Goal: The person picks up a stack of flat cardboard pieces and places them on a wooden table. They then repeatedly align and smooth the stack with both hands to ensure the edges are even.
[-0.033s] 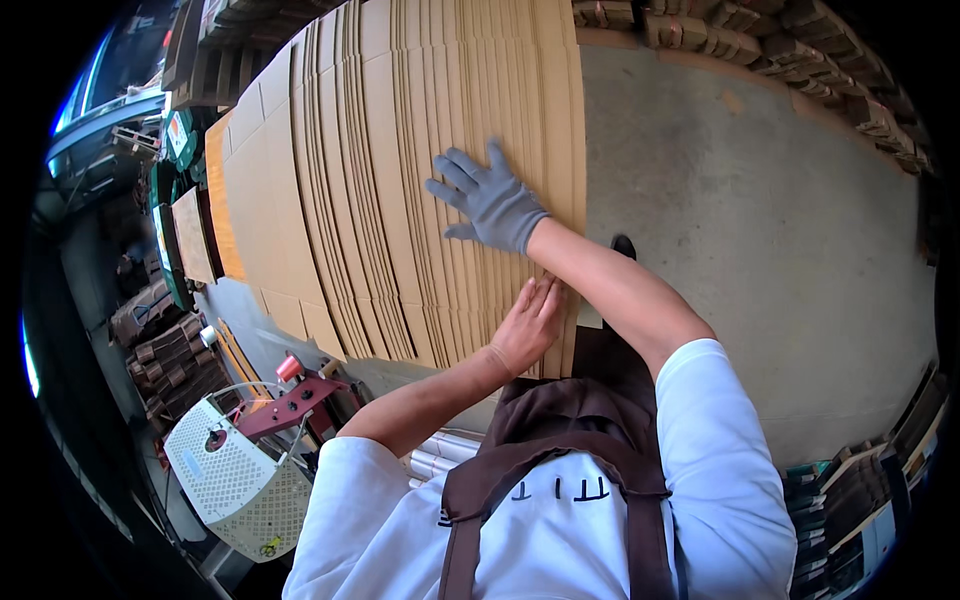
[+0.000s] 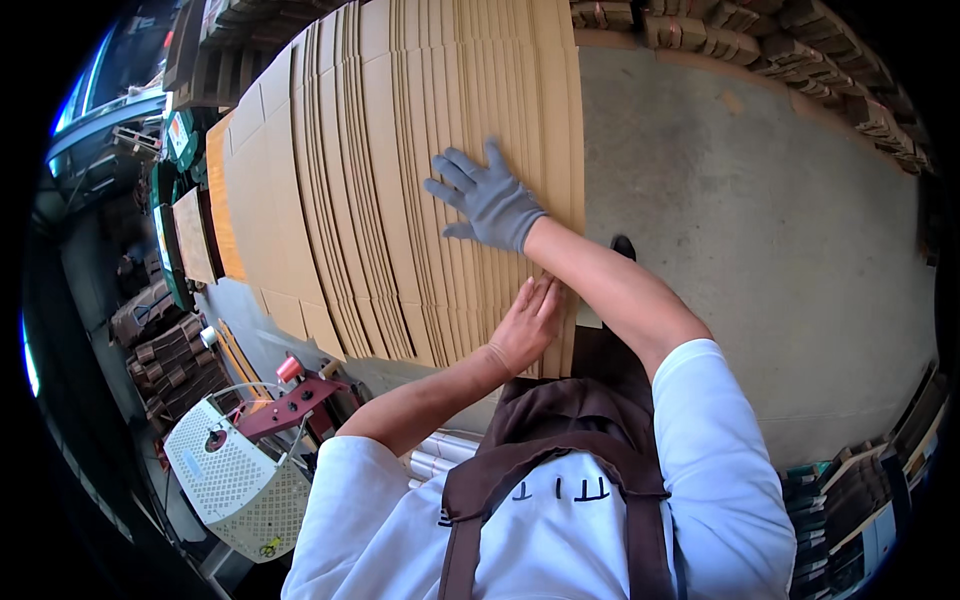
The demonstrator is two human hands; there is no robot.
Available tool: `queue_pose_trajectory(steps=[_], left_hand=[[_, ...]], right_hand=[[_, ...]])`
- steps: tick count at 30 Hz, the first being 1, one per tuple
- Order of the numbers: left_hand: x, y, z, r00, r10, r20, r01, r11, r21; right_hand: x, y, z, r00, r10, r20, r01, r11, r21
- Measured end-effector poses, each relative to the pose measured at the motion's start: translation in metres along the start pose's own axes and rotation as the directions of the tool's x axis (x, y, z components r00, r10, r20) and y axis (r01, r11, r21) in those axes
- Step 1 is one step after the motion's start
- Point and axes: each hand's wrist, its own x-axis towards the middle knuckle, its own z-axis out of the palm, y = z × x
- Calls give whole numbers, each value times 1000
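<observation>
A broad spread of overlapping flat cardboard sheets (image 2: pixel 360 180) lies in front of me, their edges running in close rows. On the right part of the sheets rests my right hand (image 2: pixel 490 205) in a grey glove, palm down with fingers spread. Nearer to me, my bare left hand (image 2: pixel 530 325) lies on the sheets with fingers stretched out, just below the right wrist. Part of its fingertips passes close under the right forearm. Neither hand is wrapped round anything.
At lower left stands a machine with a pale perforated cover (image 2: pixel 225 480) and a dark red arm (image 2: pixel 300 405). White rolls (image 2: pixel 435 458) lie beside my apron. Bundled cardboard stacks (image 2: pixel 700 35) line the far right, over concrete floor (image 2: pixel 740 220). More stacks (image 2: pixel 175 365) stand at left.
</observation>
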Motion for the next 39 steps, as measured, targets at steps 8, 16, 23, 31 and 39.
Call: queue_pose_trajectory(steps=[8, 16, 23, 31, 39], left_hand=[[4, 3, 3, 998, 23, -52, -22, 1000, 16], [1, 1, 5, 999, -1, -49, 0, 1000, -21], [4, 0, 10, 993, -1, -117, -15, 990, -138], [-1, 1, 9, 987, 6, -158, -28, 991, -134], [-1, 7, 6, 994, 23, -108, -43, 980, -192]], right_hand=[[2, 0, -1, 998, 41, 37, -41, 999, -9], [7, -14, 0, 992, 88, 94, -84, 995, -52], [26, -28, -9, 982, 60, 180, -41, 993, -107], [47, -48, 2, 978, 73, 197, -51, 992, -112], [56, -62, 2, 979, 91, 185, -73, 992, -100]])
